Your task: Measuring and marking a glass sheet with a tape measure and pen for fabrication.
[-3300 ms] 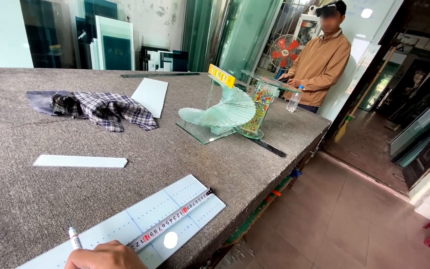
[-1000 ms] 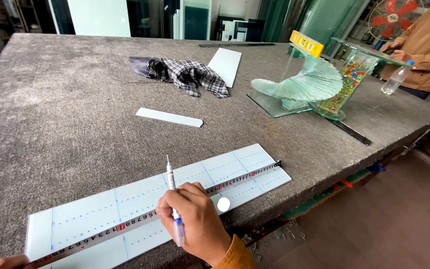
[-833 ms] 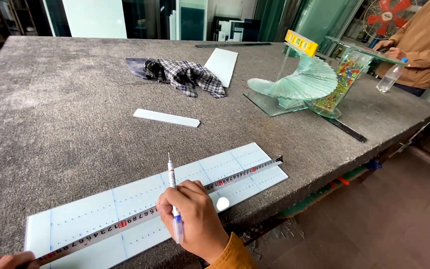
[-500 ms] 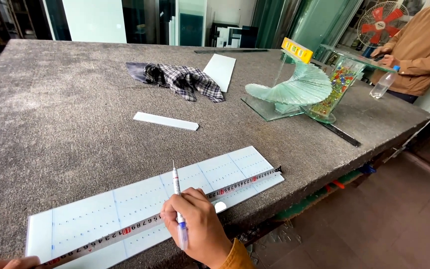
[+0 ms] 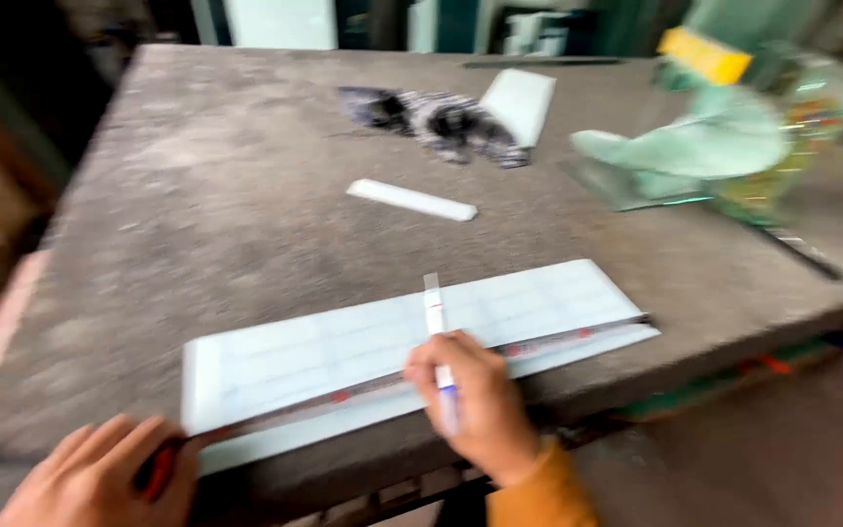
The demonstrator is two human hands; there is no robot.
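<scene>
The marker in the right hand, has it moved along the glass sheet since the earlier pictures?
Cannot tell: the marker sits near the sheet's middle as before, and blur hides small shifts.

Two bare hands in view, picture motion-blurred. Right hand (image 5: 475,405): no glove, no ring or watch visible; wrist runs into long sleeve (image 5: 539,488), mustard-orange, soft fabric, cuff plain, sitting right at wrist. Left hand (image 5: 109,478): bare, fingers uncovered, no jewellery discernible; cut off by lower frame edge at wrist, so no sleeve or cuff shows on that side. Nails and finer detail lost in blur. No other part of body visible.
</scene>
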